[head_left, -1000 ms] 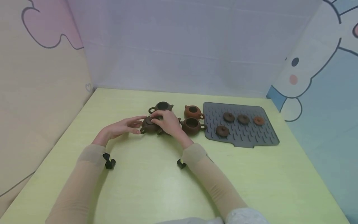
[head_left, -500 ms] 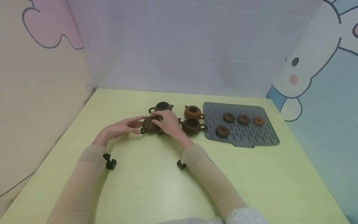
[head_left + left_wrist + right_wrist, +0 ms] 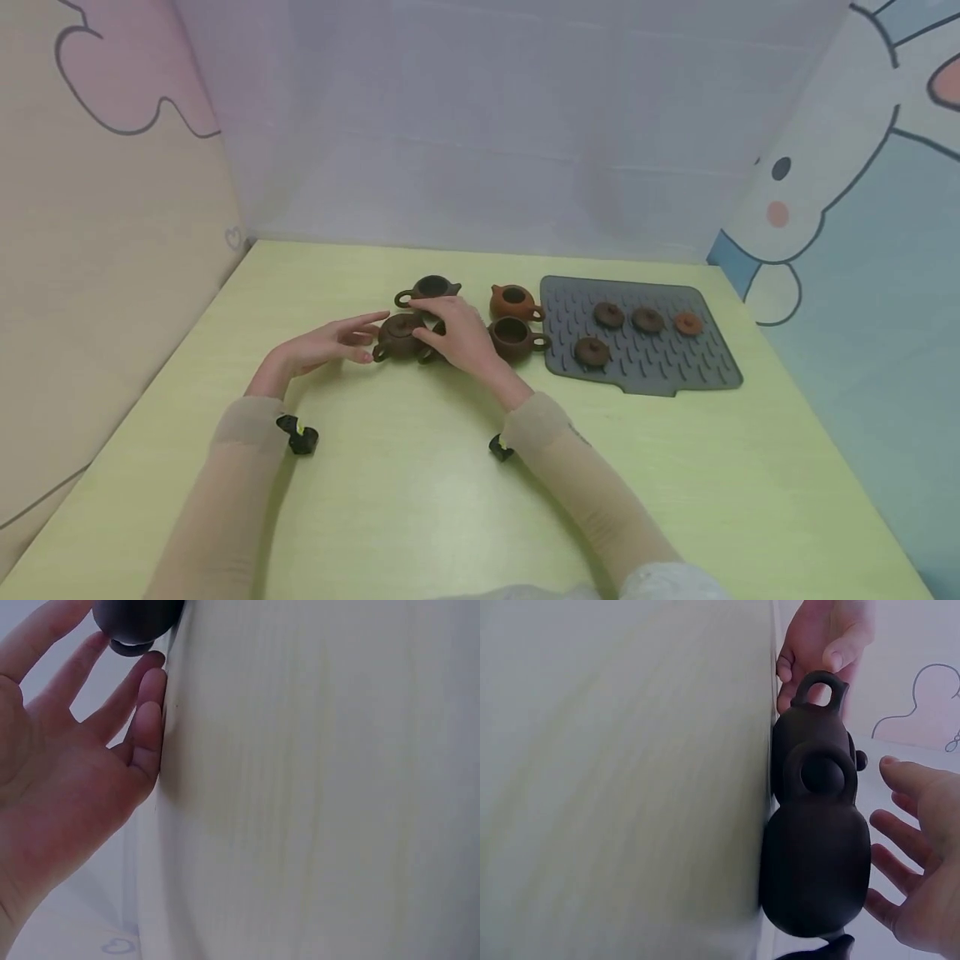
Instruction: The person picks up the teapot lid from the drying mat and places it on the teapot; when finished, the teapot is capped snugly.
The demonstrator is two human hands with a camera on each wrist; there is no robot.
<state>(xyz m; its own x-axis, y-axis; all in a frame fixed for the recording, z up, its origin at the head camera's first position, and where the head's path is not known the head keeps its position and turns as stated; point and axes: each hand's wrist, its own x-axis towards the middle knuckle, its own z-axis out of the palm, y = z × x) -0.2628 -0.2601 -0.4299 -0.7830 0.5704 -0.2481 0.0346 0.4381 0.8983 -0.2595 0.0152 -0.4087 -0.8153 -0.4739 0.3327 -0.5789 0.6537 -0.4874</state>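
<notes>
A dark brown lidded teapot (image 3: 397, 336) stands on the table, its round lid knob (image 3: 862, 760) apart from my right thumb. My left hand (image 3: 318, 348) is beside this pot with fingers loosely extended, fingertips right at its side. In the left wrist view, the pot's dark body (image 3: 139, 619) shows just past those fingers. My right hand (image 3: 461, 337), fingers relaxed and gripping nothing, hovers over another dark teapot (image 3: 817, 870), which it largely covers in the head view. Behind them is an open dark teapot (image 3: 432, 288); to the right is an open brown teapot (image 3: 513, 340).
An open reddish teapot (image 3: 513, 302) stands at the back, close to the grey ridged mat (image 3: 645, 371). Lying on that mat are several lids: a near dark one (image 3: 592, 352), two dark ones behind and a reddish one (image 3: 687, 323). A wall rises behind the table.
My right hand has let go of the lid on the dark teapot and drawn slightly to the right, uncovering more of it. The left hand stays beside the pot. The head view has shifted slightly.
</notes>
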